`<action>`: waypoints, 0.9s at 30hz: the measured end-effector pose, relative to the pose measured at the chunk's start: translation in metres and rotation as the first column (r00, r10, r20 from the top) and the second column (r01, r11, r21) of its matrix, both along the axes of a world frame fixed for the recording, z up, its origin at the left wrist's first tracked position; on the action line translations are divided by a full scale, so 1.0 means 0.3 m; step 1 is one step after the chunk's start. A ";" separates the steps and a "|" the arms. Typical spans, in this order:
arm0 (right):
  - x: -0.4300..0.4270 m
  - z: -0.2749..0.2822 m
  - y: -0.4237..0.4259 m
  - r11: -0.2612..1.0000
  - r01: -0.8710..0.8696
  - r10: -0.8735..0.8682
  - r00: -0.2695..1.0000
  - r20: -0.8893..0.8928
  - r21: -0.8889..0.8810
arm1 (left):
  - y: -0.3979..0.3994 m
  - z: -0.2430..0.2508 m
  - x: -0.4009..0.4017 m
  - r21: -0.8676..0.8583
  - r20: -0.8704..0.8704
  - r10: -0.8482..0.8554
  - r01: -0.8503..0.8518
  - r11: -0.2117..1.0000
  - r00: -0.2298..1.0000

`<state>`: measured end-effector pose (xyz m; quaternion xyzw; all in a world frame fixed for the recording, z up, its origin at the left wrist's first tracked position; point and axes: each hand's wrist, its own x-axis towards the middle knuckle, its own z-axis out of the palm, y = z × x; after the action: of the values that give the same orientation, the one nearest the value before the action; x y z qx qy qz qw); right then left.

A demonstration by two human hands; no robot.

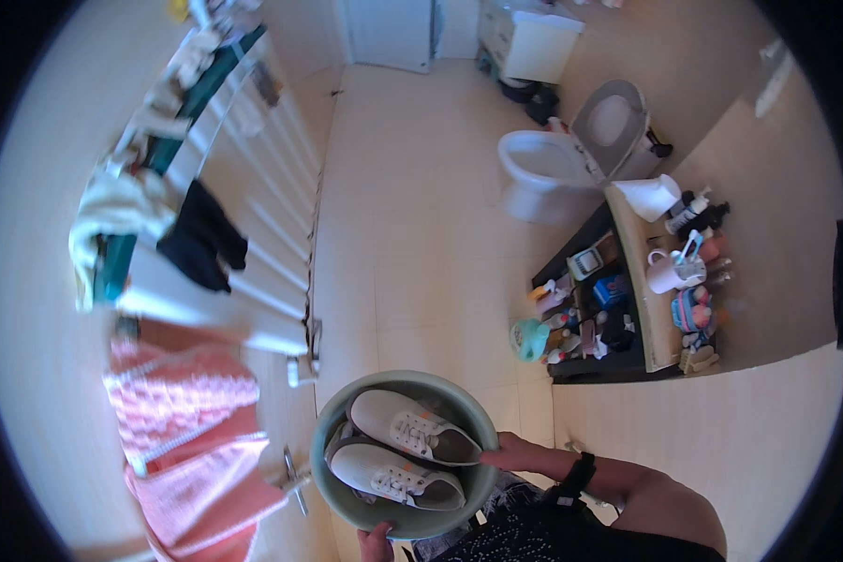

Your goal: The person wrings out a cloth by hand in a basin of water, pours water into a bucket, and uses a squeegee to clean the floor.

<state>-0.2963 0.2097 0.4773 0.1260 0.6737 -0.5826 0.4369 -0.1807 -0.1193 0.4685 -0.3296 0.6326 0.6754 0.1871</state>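
A round green plastic basin (400, 523) is held up at the bottom middle of the head view. Inside it lie two white lace-up shoes side by side, the upper shoe (386, 416) and the lower shoe (365, 467), both with their toes to the left. My right hand (513, 452) grips the basin's right rim, with a black band on that wrist. At the near rim, my left hand (375, 542) holds on with the thumb over the edge; the rest of it is cut off by the picture's lower border.
Left, a white radiator (267, 232) carries hanging cloths, with pink towels (197, 485) nearer. Right, a counter (639, 295) holds a mug and bottles, above shelves of bottles. A toilet (541, 158) with raised lid and a white cabinet (541, 49) stand farther off.
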 end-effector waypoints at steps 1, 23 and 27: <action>-0.035 0.005 0.026 0.999 0.042 -0.042 0.999 0.022 0.012 | 0.040 0.051 -0.096 0.185 0.070 0.284 -0.293 0.938 0.956; -0.590 0.321 0.133 0.316 0.942 -0.948 0.319 0.011 -0.115 | 0.411 0.225 -1.733 0.192 -0.127 -0.767 0.774 0.604 0.629; -0.757 0.259 0.224 0.251 0.959 -0.965 0.258 0.041 -0.130 | 0.533 0.230 -1.964 0.230 -0.121 -0.790 0.791 0.566 0.601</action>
<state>-0.5234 0.2770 0.5549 0.4677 0.4289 -0.7727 -0.0172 -0.7697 0.0407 0.5373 0.0172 0.6190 0.5978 0.5090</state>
